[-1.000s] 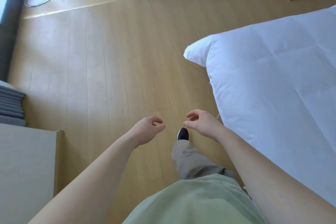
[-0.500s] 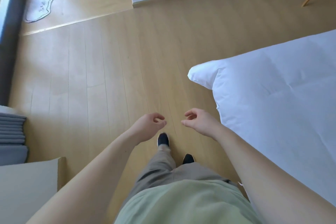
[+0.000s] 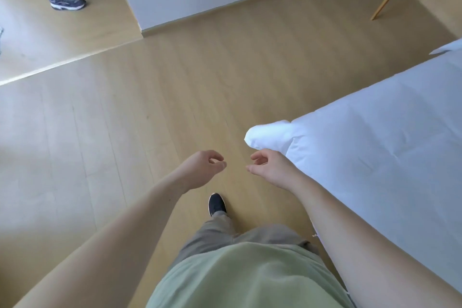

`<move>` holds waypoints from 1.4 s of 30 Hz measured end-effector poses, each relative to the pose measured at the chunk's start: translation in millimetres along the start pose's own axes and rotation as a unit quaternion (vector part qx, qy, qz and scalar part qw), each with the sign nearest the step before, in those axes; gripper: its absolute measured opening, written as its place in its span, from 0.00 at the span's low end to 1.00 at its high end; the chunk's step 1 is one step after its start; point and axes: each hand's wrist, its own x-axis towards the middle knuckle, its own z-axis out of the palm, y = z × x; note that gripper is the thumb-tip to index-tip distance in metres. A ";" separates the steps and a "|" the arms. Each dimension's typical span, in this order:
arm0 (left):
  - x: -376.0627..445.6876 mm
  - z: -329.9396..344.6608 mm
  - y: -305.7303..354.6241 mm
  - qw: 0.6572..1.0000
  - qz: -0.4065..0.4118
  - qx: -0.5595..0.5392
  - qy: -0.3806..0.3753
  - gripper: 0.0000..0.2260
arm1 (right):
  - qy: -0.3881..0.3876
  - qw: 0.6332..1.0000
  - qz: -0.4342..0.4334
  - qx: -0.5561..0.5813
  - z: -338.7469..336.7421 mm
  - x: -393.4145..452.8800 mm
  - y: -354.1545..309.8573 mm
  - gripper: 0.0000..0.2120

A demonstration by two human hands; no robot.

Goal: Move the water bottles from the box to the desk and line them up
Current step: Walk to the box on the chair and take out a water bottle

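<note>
Both hands empty: left hand [image 3: 203,169] and right hand [image 3: 268,169] hung loosely curled, fingers apart, pinching nothing. You walked on; cardboard edge at lower left slid out of view, bed [image 3: 375,157] corner drew nearer, bystander's shoe [image 3: 67,2] came in. No bottles, box or desk in sight, so likely you were between trips.

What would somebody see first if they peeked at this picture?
Two bare arms reach forward, the left hand and right hand loosely curled and empty, over a wooden floor. A big white bed fills the right side. Far up on the left stands someone's sneaker.
</note>
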 end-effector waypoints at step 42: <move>467.0 -228.0 432.4 0.975 0.073 0.168 -0.123 0.13 | 0.111 0.978 0.089 0.154 -385.4 414.5 -171.3 0.19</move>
